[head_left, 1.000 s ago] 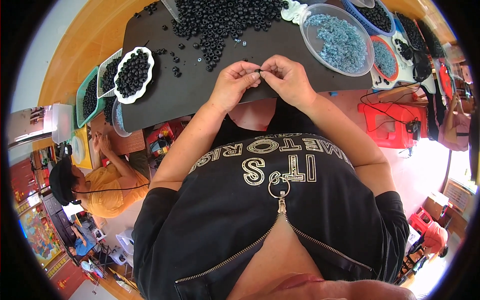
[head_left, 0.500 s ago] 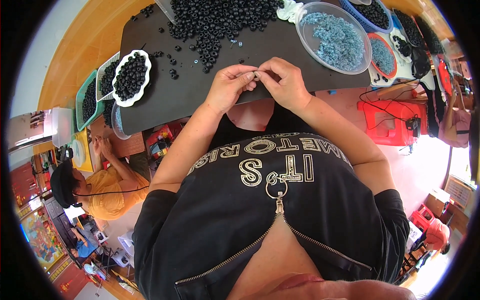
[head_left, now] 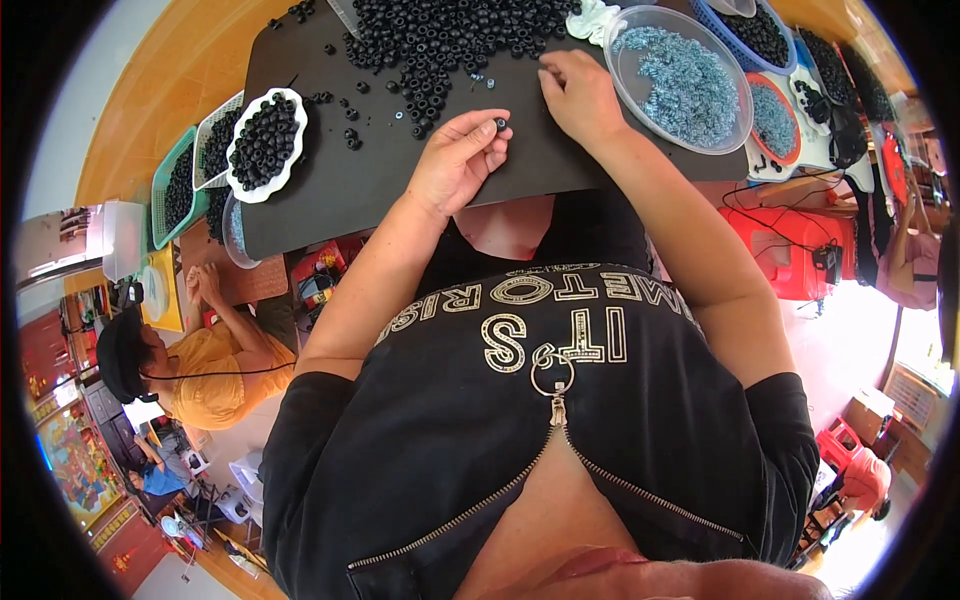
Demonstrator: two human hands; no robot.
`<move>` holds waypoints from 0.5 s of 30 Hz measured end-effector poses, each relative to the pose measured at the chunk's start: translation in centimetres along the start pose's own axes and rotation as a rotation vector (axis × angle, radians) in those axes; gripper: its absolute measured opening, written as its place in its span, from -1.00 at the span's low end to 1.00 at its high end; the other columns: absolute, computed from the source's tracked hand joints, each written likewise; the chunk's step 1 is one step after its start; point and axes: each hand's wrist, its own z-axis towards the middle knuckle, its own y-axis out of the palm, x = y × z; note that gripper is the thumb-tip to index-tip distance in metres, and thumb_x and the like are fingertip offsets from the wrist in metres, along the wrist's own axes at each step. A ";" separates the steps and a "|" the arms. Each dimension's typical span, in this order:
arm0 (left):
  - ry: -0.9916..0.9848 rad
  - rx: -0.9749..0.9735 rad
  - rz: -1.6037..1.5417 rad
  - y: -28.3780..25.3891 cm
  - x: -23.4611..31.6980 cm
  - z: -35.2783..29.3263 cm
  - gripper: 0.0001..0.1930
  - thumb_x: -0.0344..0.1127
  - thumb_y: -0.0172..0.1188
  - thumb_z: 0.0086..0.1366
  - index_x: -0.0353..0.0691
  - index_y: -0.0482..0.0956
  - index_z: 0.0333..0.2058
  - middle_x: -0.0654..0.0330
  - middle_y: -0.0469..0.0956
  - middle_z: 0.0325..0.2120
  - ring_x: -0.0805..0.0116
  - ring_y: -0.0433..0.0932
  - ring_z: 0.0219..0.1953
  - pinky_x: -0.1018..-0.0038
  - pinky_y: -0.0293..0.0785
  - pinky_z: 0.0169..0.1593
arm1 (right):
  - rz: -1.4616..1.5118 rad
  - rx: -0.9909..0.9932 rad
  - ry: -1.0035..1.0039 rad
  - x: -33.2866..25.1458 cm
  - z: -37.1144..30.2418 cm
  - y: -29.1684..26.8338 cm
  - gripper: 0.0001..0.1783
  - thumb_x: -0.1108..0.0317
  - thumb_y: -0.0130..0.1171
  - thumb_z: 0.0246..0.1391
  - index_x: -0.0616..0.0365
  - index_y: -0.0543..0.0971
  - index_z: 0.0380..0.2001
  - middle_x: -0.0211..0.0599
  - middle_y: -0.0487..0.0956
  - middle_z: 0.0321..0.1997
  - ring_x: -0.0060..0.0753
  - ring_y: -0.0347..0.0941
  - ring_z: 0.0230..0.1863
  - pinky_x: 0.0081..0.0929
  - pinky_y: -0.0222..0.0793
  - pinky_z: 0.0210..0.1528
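Note:
Between the thumb and forefinger of my left hand (head_left: 458, 160) is a small black ring-shaped piece (head_left: 501, 125) with a pale centre, held above the near part of the dark table (head_left: 350, 190). My right hand (head_left: 585, 98) reaches forward over the table, its thumb and fingers apart and the fingertips at the near right edge of a large pile of black ring-shaped pieces (head_left: 450, 35). Just right of that hand stands a clear round tub (head_left: 742, 125) of small translucent blue pieces (head_left: 690, 90).
To the left, a white scalloped dish (head_left: 297, 140) holds black pieces, beside a green basket (head_left: 160, 215). Several loose pieces lie around the pile. At the far right are a blue basket (head_left: 785, 55) and a red-rimmed bowl (head_left: 793, 150). A co-worker in yellow (head_left: 225, 375) sits at the left.
My hands were together at the near table; they have parted. The right has moved forward to the pile's edge, while the left stays near with the black piece now showing.

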 end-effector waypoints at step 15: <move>-0.014 -0.015 -0.081 -0.4 0.2 0.4 -0.83 -0.40 0.06 0.22 -0.30 0.46 -0.22 0.17 0.52 -0.38 0.51 0.49 -0.40 0.56 0.46 -0.24 | 0.167 -0.202 0.215 -1.1 -0.1 0.2 -0.85 0.34 0.15 -0.03 0.19 0.48 -0.42 -0.31 0.50 -0.50 -0.39 0.44 -0.48 -0.48 0.35 -0.44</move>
